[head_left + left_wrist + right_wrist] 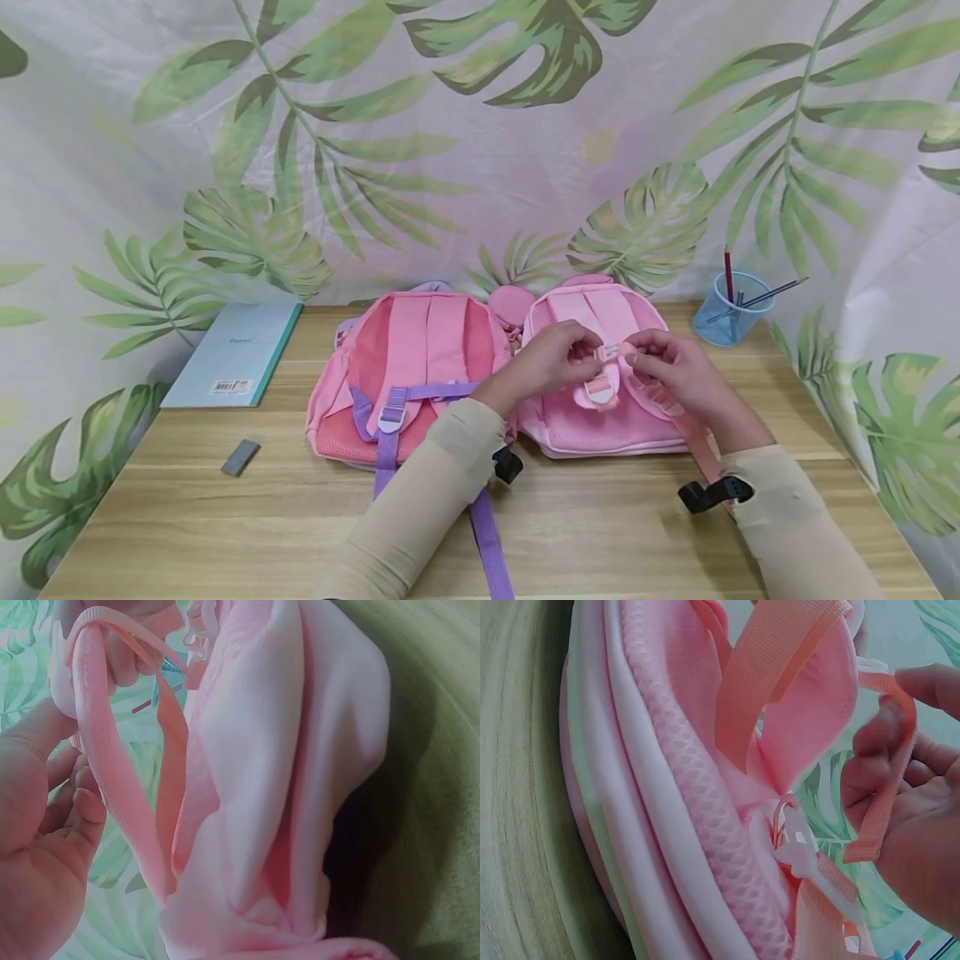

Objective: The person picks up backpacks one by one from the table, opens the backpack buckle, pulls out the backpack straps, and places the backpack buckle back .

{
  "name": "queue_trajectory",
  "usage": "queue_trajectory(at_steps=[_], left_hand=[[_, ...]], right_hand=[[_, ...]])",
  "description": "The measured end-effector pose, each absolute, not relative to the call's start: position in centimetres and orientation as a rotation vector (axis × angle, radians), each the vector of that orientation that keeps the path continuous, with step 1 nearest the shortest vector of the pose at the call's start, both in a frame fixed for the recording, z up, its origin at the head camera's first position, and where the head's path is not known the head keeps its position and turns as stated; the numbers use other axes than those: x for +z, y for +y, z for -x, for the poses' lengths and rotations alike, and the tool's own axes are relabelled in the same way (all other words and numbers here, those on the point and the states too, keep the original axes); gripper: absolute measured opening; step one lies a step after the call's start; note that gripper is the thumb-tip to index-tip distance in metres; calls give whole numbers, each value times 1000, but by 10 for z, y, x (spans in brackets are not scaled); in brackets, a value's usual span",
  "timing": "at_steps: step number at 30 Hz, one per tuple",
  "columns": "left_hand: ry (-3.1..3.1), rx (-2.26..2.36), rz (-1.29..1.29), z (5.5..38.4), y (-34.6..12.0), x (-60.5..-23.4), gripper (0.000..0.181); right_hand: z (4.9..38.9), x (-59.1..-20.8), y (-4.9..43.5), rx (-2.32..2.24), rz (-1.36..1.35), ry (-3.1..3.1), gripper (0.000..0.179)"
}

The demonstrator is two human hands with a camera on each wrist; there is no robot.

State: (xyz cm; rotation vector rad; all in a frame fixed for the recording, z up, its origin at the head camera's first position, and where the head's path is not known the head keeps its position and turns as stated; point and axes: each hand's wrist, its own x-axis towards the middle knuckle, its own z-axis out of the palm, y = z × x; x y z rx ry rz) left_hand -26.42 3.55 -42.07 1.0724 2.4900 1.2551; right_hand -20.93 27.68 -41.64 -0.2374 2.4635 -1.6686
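Observation:
A pink backpack (570, 433) lies on the table with its straps upward. Above it, both hands hold a white buckle with peach webbing (609, 352) between their fingertips. My left hand (551, 358) pinches the buckle's left side; in the left wrist view its thumb meets the padded shoulder strap (112, 772). My right hand (678, 371) pinches the peach webbing strap (896, 776) between thumb and finger, its loose end hanging across the palm. In the right wrist view, a white strap adjuster (802, 844) hangs by the mesh back panel. The left fingertips are partly hidden.
Left of it lies a second pink backpack (427, 333) with purple straps (491, 542) trailing toward the front edge. A light blue notebook (232, 358) and a grey eraser (241, 457) are at left. A blue mesh pen cup (731, 321) with pencils stands at back right.

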Motion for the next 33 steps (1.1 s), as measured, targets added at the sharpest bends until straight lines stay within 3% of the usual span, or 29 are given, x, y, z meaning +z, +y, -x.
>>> queue_trajectory(at_steps=[10,33], left_hand=[[2545,1244,-1138,264,35,-421,25],[2498,1284,-1205,265,36,-424,23]], right_hand=[[214,-415,273,-1612,104,2456,40],[222,-417,255,-1786,-87,2272,28]])
